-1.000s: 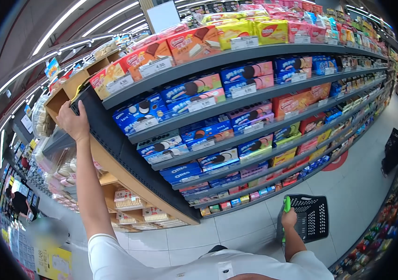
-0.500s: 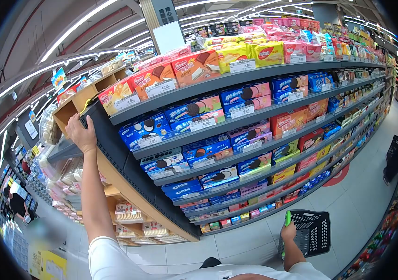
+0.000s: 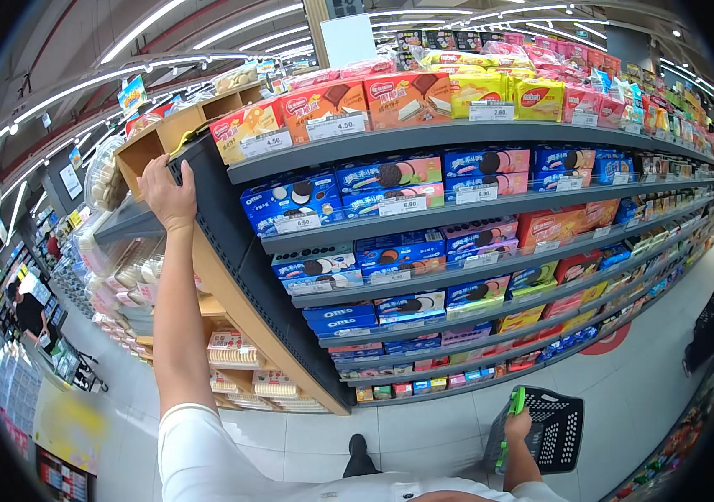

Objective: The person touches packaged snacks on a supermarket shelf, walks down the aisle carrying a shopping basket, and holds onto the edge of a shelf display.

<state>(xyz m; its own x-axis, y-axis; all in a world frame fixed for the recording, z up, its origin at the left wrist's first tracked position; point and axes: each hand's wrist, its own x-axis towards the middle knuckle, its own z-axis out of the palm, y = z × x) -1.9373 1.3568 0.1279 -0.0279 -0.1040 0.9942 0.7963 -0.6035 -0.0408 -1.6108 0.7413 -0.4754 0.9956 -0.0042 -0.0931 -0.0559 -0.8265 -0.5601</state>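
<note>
My left hand (image 3: 168, 194) is raised to the top corner of the shelf unit. Its fingers bend over the edge of the end panel (image 3: 227, 230), thumb on the dark side; the fingertips are partly hidden. Low on the right, my right hand (image 3: 518, 427) is closed around the green handle (image 3: 517, 400) of a dark grey shopping basket (image 3: 562, 431). The basket hangs tilted above the floor, and no goods show inside it. Nearest to my left hand are orange wafer boxes (image 3: 323, 109) and blue Oreo boxes (image 3: 290, 201).
Shelves of boxed biscuits run to the right, with price tags (image 3: 336, 125) along their edges. Yellow packs (image 3: 481, 94) stand on the top shelf. Packaged goods (image 3: 235, 347) fill the wooden end shelves. A person in dark clothes (image 3: 30, 309) stands far left. Tiled floor (image 3: 432, 439) lies below.
My view has shifted, so the shelves sit further right in the picture. My left hand stays at the panel corner. The basket swings slightly in my right hand, and my foot has come into view.
</note>
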